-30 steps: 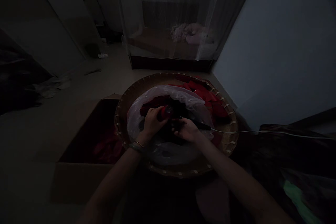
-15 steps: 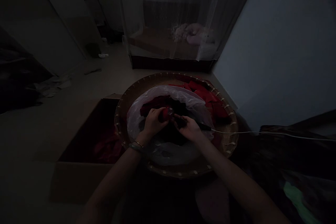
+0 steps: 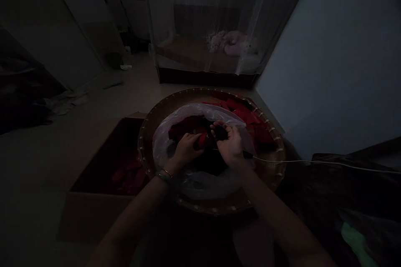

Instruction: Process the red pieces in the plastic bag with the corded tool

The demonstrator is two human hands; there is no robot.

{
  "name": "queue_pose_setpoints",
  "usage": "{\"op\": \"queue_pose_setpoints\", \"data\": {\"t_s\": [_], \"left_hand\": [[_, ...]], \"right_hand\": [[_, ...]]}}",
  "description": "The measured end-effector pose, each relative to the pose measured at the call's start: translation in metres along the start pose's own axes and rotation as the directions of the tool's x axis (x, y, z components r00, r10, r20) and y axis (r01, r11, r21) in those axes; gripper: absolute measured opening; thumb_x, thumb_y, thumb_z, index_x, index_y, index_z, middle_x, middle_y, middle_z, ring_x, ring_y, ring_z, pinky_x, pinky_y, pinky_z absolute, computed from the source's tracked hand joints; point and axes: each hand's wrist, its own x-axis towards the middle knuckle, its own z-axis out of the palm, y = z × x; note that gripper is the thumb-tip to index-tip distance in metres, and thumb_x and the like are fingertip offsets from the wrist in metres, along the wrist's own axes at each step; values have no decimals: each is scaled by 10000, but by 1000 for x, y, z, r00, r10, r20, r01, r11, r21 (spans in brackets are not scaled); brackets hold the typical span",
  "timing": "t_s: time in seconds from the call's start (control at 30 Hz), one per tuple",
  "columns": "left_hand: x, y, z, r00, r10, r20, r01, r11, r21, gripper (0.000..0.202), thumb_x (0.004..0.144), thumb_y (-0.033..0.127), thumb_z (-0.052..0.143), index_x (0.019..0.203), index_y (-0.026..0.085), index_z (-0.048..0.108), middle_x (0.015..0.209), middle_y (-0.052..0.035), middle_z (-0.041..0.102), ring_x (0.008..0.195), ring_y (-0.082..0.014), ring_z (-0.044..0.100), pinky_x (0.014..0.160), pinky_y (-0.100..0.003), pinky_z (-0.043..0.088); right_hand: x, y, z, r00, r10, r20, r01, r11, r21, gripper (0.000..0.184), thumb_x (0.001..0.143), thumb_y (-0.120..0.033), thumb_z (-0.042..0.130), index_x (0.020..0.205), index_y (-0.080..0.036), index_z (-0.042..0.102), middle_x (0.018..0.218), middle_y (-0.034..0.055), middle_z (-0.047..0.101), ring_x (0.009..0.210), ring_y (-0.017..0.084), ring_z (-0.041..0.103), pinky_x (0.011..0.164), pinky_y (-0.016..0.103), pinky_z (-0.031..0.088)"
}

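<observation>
Right hand (image 3: pixel 230 146) has risen, palm tilted up, its grip unclear; left hand (image 3: pixel 186 150) pinches a red piece (image 3: pixel 202 139)

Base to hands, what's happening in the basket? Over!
Left hand pinching red piece. Right hand beside it, grip unclear. Both over plastic bag. White cord trails right.

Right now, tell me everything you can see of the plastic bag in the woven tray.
The plastic bag is thin, translucent whitish film, crumpled and slack, lying in the round woven tray. Its mouth gapes upward, the far rim arched; dark red pieces show inside. The left hand, closed on a red piece, and the right hand reach into the mouth, wrists over its flattened near part. Too dim to tell print or tears.
</observation>
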Motion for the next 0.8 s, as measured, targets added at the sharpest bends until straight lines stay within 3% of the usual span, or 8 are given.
{"op": "queue_pose_setpoints", "data": {"t_s": [0.13,0.27,0.43,0.67,0.8], "left_hand": [[-1,1,1,999,-31,23,32,999,-37,489,679,236,684,1149,168,567,943,-65,635,876,-214,552,767,-330,462],[-1,0,2,999,-30,10,31,997,-70,485,678,234,681,1144,149,577,949,-70,641,858,-209,557,753,-320,459],[-1,-2,3,999,-50,2,50,995,-83,479,676,237,685,1141,177,585,948,-57,647,847,-206,565,743,-317,456],[-1,-1,2,996,-82,-21,80,993,-89,489,673,236,699,1142,163,581,936,-62,646,839,-210,575,752,-332,462],[0,0,1,998,-67,-11,66,994,-88,517,656,222,713,1149,170,566,970,-65,643,862,-216,576,755,-339,469]], "right_hand": [[-1,13,9,989,-133,58,140,980,-142,411,861,-532,400,940,-183,603,983,42,620,954,149,592,868,291,458],[-3,20,10,973,-180,143,214,938,-273,500,827,-600,400,1025,-180,586,1067,61,603,1042,176,550,938,334,425],[-6,20,2,942,-149,302,271,867,-418,578,838,-630,360,1140,-176,550,1214,79,555,1163,211,487,1023,384,370],[-11,7,-10,848,-44,528,358,782,-510,580,884,-626,316,1247,-215,506,1329,53,483,1274,202,392,1117,396,251],[-10,-2,-12,839,-63,540,373,789,-488,507,887,-602,342,1221,-260,510,1364,35,436,1286,214,374,1066,420,340]]}}
